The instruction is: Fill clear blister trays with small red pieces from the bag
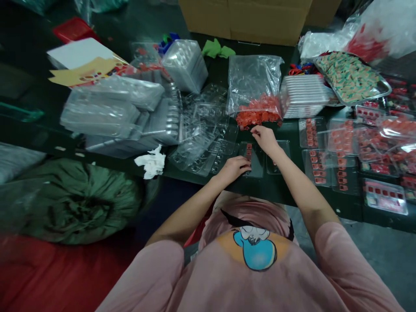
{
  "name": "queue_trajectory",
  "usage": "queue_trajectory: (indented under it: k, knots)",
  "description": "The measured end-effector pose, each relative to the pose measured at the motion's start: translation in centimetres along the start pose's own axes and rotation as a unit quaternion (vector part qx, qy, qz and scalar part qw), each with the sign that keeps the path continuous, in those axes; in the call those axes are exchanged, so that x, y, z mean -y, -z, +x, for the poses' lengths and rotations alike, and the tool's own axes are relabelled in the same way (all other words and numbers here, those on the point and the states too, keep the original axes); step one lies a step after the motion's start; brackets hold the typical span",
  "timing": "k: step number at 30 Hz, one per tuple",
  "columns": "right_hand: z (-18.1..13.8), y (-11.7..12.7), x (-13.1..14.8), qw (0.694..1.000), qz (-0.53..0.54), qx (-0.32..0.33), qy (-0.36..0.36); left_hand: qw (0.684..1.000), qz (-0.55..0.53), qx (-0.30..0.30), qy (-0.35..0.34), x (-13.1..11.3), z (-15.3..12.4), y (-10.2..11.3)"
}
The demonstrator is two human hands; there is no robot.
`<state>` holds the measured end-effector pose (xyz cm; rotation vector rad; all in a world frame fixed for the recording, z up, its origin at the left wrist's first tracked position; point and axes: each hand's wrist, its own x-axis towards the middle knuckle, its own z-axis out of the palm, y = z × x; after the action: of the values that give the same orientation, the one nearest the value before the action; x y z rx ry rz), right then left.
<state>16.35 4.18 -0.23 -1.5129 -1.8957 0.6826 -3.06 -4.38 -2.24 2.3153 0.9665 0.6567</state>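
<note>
My left hand (234, 170) rests at the left edge of a clear plastic blister tray (256, 164), its fingers bent over the tray's slots. Small red plastic pieces (248, 151) sit in a column in that tray; the fingers hide its lower slots. Just beyond, my right hand (265, 139) has thumb and fingers pinched together at the near edge of a pile of red plastic pieces (256, 113). Whatever is between those fingertips is too small to make out. A second clear tray (282, 149) lies partly under my right forearm.
Loose clear trays (203, 138) and stacked plastic packs (130, 108) lie to the left. A clear bag (255, 78) stands behind the red pile. Filled trays (316, 167) spread out at right, near a tray of patterned pieces (351, 78). A cardboard box (247, 19) is at the back.
</note>
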Motion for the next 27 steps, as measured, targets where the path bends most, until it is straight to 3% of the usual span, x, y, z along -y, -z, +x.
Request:
queue_trajectory:
  k: [7,17,20,24,27]
  knots:
    - [4.4,-2.6,0.1,0.984,-0.165,0.06,-0.015,1.0,0.022,0.013,0.009,0.6,0.0,0.1]
    - [3.7,-2.0,2.3,0.95,-0.286,0.121,0.045,0.996,0.058,0.07,0.012,-0.9,0.5,0.9]
    - [3.1,-1.4,2.2,0.947,-0.29,0.131,0.042,0.997,0.059,0.041,0.022,-1.2,0.4,1.7]
    - [3.6,0.0,4.5,0.98,-0.174,0.057,0.079,1.0,0.027,-0.016,0.007,-1.7,-0.1,1.9]
    - [5.9,1.1,10.7,0.978,-0.033,-0.066,0.193,0.999,0.018,0.003,-0.026,-2.1,-0.6,1.0]
